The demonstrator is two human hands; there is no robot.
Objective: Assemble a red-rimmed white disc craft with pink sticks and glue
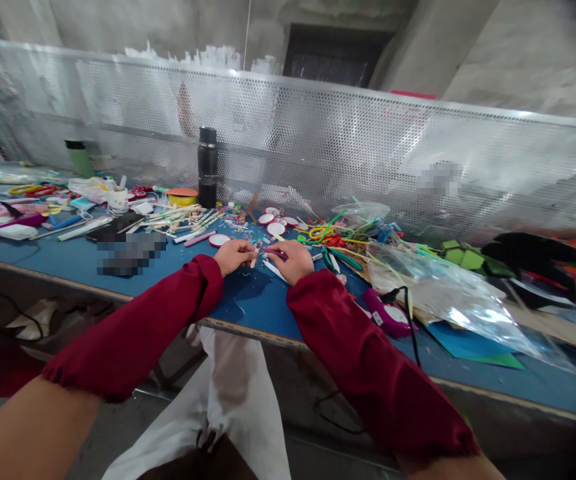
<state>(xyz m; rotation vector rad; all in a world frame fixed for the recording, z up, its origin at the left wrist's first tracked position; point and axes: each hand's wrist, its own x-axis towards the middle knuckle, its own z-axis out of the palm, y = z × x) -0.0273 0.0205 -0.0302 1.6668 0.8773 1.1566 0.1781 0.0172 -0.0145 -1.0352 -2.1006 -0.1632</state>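
Both my hands meet over the blue table, their fingertips almost touching. My left hand (235, 256) pinches a small pale piece (253, 261) between thumb and fingers; it is too small to name. In my right hand (294, 261) is a thin purple pen-like tool (277, 253), its tip directed at the pale piece. I cannot tell whether the two touch. A white strip (274, 271) lies just under my right hand. Close behind are round white discs with red rims (219, 240), and green-handled pliers (347, 259) lie to the right.
A black bottle (208, 168) stands behind loose sticks (183, 219). Left lie a dark phone-like object (131, 255) and a white cup (117, 201). Coloured cords (325, 231), a purple corded device (389, 316) and clear plastic bags (448, 287) are on the right. A perforated metal screen (318, 143) runs behind.
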